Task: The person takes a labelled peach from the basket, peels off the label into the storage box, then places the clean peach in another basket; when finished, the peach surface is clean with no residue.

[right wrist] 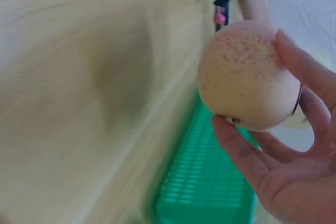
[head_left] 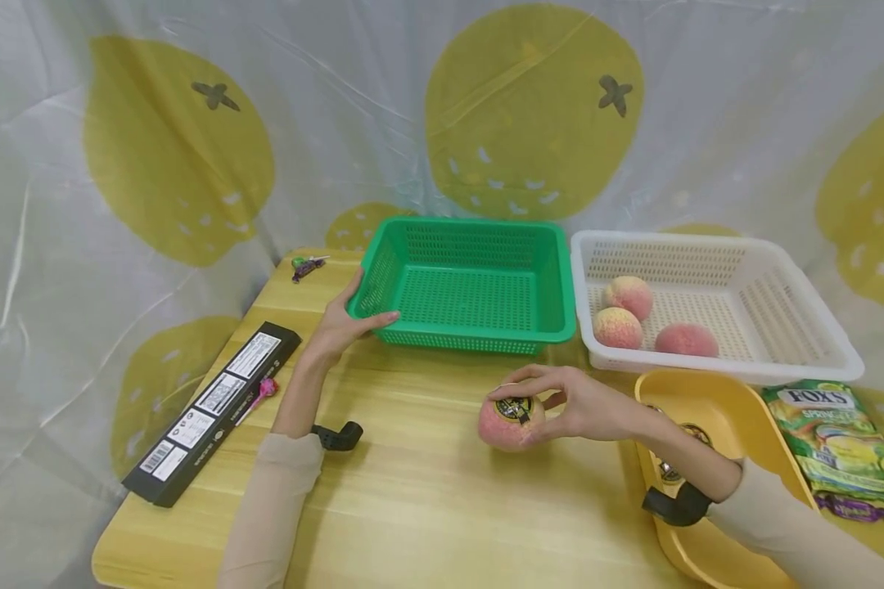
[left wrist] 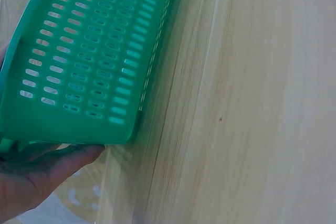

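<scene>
My right hand (head_left: 585, 401) grips a pink and cream peach (head_left: 504, 425) between thumb and fingers, above the table in front of the green basket. A round black and gold label (head_left: 514, 408) shows on the peach's upper side. In the right wrist view the peach (right wrist: 247, 77) hangs off the table surface, its stem end near a fingertip. My left hand (head_left: 336, 327) holds the left front corner of the green basket (head_left: 479, 335), thumb over the rim. The left wrist view shows fingers (left wrist: 68, 161) against the basket's end; the rest of that hand is cut off.
Right of the green basket stands a white basket (head_left: 707, 364) holding 3 peaches. A yellow tray (head_left: 651, 384) with black-labelled items sits under my right forearm, beside a green Fox's bag (head_left: 825, 433). At left lie a black box (head_left: 214, 413), a pink lollipop (head_left: 268, 387) and wrapped sweets (head_left: 307, 267).
</scene>
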Tool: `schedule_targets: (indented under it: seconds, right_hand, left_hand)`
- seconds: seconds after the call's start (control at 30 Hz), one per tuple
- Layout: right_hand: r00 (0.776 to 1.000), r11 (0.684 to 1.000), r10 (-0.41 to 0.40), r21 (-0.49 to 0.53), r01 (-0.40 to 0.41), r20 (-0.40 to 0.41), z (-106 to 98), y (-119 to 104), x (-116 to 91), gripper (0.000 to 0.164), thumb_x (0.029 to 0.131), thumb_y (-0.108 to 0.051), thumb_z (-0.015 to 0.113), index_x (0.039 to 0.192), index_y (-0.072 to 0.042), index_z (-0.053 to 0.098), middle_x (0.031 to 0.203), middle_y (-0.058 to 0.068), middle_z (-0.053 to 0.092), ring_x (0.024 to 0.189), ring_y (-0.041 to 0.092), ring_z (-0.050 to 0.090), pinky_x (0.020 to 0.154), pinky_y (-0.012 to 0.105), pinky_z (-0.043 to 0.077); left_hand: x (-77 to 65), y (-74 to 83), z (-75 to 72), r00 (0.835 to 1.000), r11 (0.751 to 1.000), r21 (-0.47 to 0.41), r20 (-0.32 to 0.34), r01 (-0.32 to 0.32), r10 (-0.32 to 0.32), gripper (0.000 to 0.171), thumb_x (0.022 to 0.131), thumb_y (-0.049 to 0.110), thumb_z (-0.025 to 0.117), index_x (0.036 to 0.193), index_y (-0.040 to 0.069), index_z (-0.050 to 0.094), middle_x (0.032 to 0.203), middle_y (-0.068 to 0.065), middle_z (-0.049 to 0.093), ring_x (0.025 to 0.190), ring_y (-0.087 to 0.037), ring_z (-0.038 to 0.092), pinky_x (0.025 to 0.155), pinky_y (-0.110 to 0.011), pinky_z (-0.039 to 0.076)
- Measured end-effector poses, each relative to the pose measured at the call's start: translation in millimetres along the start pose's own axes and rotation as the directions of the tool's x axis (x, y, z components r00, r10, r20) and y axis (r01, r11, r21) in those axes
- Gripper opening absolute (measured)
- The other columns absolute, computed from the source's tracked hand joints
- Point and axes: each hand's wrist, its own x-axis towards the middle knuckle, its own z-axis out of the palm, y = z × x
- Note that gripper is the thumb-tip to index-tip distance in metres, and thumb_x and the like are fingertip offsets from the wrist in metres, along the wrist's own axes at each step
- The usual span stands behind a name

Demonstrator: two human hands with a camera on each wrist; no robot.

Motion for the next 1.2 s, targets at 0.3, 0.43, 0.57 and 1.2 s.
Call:
schedule_targets:
  seconds: [0.3, 0.43, 0.57, 1.2]
  right_hand:
    - [0.995, 0.996, 0.094, -0.008, -0.093, 0.024, 1.2, 21.0, -0.1, 0.055, 0.086, -0.011, 0.082, 0.139, -0.022, 0.068, 0.149, 0.015, 0.058, 0.139, 0.038, 0.051, 0.099, 0.050, 0.056]
    - [0.995, 0.994, 0.100, -0.034, -0.099, 0.028, -1.0, 26.1, 1.7, 0.057, 0.084, -0.005, 0.081, 0.138, -0.021, 0.069, 0.147, 0.014, 0.061, 0.138, 0.040, 0.053, 0.100, 0.060, 0.055]
    - [0.995, 0.995, 0.091, -0.040, -0.090, 0.029, -3.6, 28.9, 6.1, 0.057, 0.083, -0.005, 0.083, 0.137, -0.017, 0.070, 0.144, 0.012, 0.064, 0.139, 0.039, 0.054, 0.102, 0.059, 0.054]
    - [0.996, 0.997, 0.076, 0.022, -0.077, 0.051, -4.6, 35.1, 24.0, 0.060, 0.080, -0.010, 0.087, 0.137, -0.015, 0.069, 0.141, 0.004, 0.068, 0.139, 0.030, 0.055, 0.110, 0.043, 0.049]
  left_hand:
    - [1.6, 4.4, -1.5, 1.000, 1.000, 0.006, -0.010, -0.007, 0.007, 0.111, 0.088, 0.030, 0.085, 0.165, 0.041, 0.005, 0.175, -0.008, 0.005, 0.154, -0.035, 0.034, 0.119, -0.052, 0.042]
    - [2.4, 4.4, -1.5, 1.000, 1.000, 0.005, -0.004, -0.003, 0.003, 0.111, 0.089, 0.031, 0.084, 0.166, 0.041, 0.004, 0.175, -0.009, 0.006, 0.153, -0.035, 0.035, 0.116, -0.053, 0.045]
    - [2.8, 6.0, -1.6, 1.000, 1.000, 0.028, -0.005, -0.002, 0.002, 0.113, 0.089, 0.033, 0.084, 0.166, 0.038, 0.002, 0.175, -0.011, 0.008, 0.154, -0.035, 0.033, 0.118, -0.053, 0.043]
    - [-94.0, 39.1, 122.3, 0.904, 0.852, 0.366, 0.346, -0.375, 0.250, 0.073, 0.090, 0.020, 0.082, 0.153, 0.006, 0.048, 0.151, -0.014, 0.055, 0.134, -0.034, 0.056, 0.108, -0.051, 0.052]
